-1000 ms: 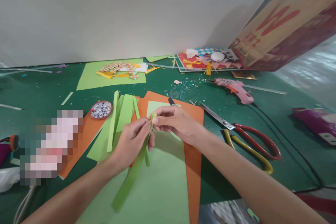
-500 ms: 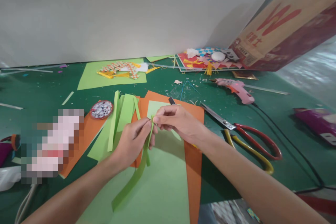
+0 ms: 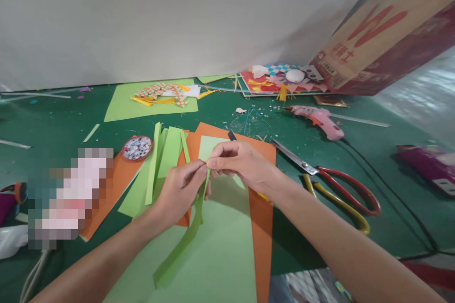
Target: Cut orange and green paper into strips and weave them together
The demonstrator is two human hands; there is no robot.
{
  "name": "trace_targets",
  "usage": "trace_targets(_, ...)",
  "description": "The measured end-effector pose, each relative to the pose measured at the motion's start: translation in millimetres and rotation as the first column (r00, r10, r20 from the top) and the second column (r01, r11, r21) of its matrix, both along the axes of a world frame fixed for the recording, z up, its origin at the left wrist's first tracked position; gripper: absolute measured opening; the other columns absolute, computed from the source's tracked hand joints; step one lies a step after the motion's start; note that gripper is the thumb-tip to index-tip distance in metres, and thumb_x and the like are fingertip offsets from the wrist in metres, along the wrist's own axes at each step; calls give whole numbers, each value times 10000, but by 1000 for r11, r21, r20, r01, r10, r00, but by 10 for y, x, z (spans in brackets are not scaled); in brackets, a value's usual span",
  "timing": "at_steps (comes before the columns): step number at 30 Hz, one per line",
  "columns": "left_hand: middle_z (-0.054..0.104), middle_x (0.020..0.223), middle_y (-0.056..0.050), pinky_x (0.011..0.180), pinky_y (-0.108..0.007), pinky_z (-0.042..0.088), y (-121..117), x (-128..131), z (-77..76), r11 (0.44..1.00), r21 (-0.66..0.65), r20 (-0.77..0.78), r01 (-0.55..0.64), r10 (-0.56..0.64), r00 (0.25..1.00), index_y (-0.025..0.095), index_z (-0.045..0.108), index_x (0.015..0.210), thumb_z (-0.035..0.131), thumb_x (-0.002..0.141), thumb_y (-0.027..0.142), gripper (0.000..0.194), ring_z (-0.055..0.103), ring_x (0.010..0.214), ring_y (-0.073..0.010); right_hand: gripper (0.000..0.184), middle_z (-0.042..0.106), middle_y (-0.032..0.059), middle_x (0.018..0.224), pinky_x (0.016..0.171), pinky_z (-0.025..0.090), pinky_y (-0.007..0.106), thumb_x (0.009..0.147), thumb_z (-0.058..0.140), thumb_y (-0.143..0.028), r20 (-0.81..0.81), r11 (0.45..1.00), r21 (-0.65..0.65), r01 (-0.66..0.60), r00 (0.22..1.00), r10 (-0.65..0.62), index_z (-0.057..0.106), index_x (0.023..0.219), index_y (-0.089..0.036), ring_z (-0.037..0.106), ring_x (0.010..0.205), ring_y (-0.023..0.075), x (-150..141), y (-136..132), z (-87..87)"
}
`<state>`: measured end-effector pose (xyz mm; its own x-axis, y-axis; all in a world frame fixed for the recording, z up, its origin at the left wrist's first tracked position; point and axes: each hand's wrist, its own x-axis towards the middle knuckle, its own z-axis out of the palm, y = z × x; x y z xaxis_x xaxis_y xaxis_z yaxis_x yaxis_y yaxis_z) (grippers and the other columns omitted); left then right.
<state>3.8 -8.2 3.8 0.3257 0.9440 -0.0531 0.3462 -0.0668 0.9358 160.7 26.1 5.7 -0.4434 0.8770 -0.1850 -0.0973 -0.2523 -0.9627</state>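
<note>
Between both hands is a green paper strip (image 3: 192, 232), its long tail hanging down toward me over a light green sheet (image 3: 223, 251). My left hand (image 3: 183, 189) pinches the strip near its top. The fingertips of my right hand (image 3: 236, 163) meet the left thumb there, pressed on the same end and covering most of it. Under the green sheet lies orange paper (image 3: 263, 236). Left of my hands are several cut green strips (image 3: 154, 165) on more green paper. A round dish of googly eyes (image 3: 137, 147) sits beside them.
Scissors (image 3: 309, 168) with red and yellow handles lie to the right. Behind them is a pink glue gun (image 3: 323, 120) with its black cord. Woven paper pieces (image 3: 163, 93) rest at the back, and a paper bag (image 3: 377, 42) stands at the back right.
My fingertips have drawn closer together over the strip's top end, hiding the small green bit that showed there. The tail has shifted slightly to the right.
</note>
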Motion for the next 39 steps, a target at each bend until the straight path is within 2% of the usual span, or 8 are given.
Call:
trace_targets(9, 560, 551, 21, 533, -232, 406, -8, -16, -22, 1000, 22, 0, 4, -4, 1000, 187, 496, 678, 367, 880, 332, 281, 518, 491, -108, 281, 525, -37, 498, 478, 237, 249, 512, 799, -323, -17, 999, -35, 24, 1000, -25, 561, 501, -175, 399, 487, 69, -2, 5, -14)
trace_targets(21, 561, 553, 18, 480, -219, 342, -15, -15, -33, 999, 47, -21, 12, -12, 1000, 183, 491, 660, 370, 891, 296, 284, 464, 474, -95, 318, 497, -46, 472, 471, 242, 250, 498, 805, -317, -9, 999, -30, 31, 999, -31, 523, 470, -172, 381, 461, 61, -7, -6, -3)
trace_targets(26, 582, 579, 21, 515, -215, 395, -25, -22, -37, 998, 57, 9, 5, -6, 1000, 179, 509, 687, 389, 887, 288, 258, 517, 485, -94, 324, 493, -51, 476, 452, 244, 237, 511, 800, -322, 10, 999, -20, 29, 1000, -29, 514, 505, -170, 386, 456, 58, -5, -13, 0)
trace_targets(29, 579, 568, 32, 503, -200, 403, -26, -25, -50, 992, 87, 9, -89, 88, 996, 178, 555, 712, 428, 878, 292, 237, 520, 473, -86, 279, 539, -40, 558, 440, 265, 229, 570, 767, -348, 90, 998, 34, 52, 994, -55, 563, 641, -172, 422, 478, 67, -15, -19, -4)
trace_targets(33, 549, 531, 42, 484, -188, 376, -11, -16, -69, 958, 178, -75, -226, 242, 967, 177, 551, 632, 493, 835, 278, 234, 484, 469, -78, 237, 540, -40, 636, 518, 353, 233, 654, 711, -342, 241, 975, 214, 66, 963, -118, 541, 686, -181, 474, 547, 76, -42, -38, -29)
trace_targets(35, 537, 521, 46, 486, -188, 366, -8, -13, -77, 949, 209, -109, -235, 261, 959, 177, 533, 614, 498, 826, 272, 235, 470, 471, -77, 217, 530, -37, 636, 549, 366, 239, 717, 652, -347, 295, 960, 278, 41, 947, -126, 526, 655, -182, 480, 561, 80, -49, -51, -38)
trace_targets(39, 507, 539, 49, 492, -193, 349, -5, -16, -85, 935, 266, -132, -235, 277, 952, 177, 514, 625, 493, 835, 287, 238, 433, 488, -76, 213, 507, -36, 588, 544, 354, 241, 783, 557, -303, 353, 954, 300, 7, 928, -118, 514, 614, -181, 470, 544, 84, -42, -66, -46)
